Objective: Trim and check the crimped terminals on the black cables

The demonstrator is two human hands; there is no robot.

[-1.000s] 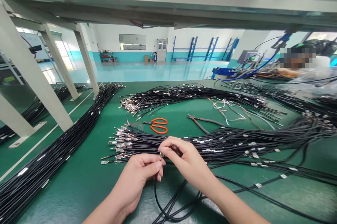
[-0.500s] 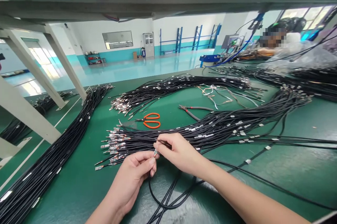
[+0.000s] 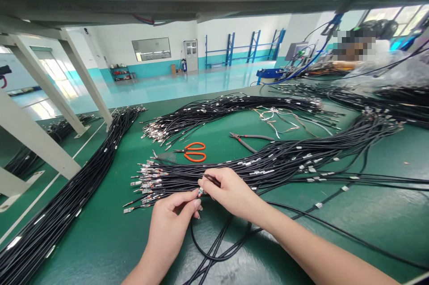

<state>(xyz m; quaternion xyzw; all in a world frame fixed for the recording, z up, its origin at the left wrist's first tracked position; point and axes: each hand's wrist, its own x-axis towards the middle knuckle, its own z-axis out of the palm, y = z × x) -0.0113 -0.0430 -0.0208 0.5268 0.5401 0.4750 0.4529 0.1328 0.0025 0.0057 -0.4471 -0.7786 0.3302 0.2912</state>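
Currently, a small, silver, metal-shelled connector (image 3: 200,191) is pinched at the fingertips of the left hand (image 3: 169,220), whose thumb and forefinger are nearly closed. It is positioned between the two hands, above the smooth green tabletop (image 3: 100,236). A dark brown, slender item (image 3: 212,180) (its exact kind cannot be told) is gripped between the bent fingers and thumb of the right hand (image 3: 231,191), the fingertips of which are brought right up to the connector. Below the left fingertips, a black, round-jacketed cable loop (image 3: 214,259) is laid on the tabletop.

Beyond the hands, a thick bundle of black cables with white labels (image 3: 268,162) is spread crosswise, its silver-tipped ends pointed left. Behind it, orange-handled scissors (image 3: 185,151) and grey-handled pliers (image 3: 243,137) are placed, the pliers with their handles spread. A second long black cable bundle (image 3: 80,178) is laid diagonally at the left.
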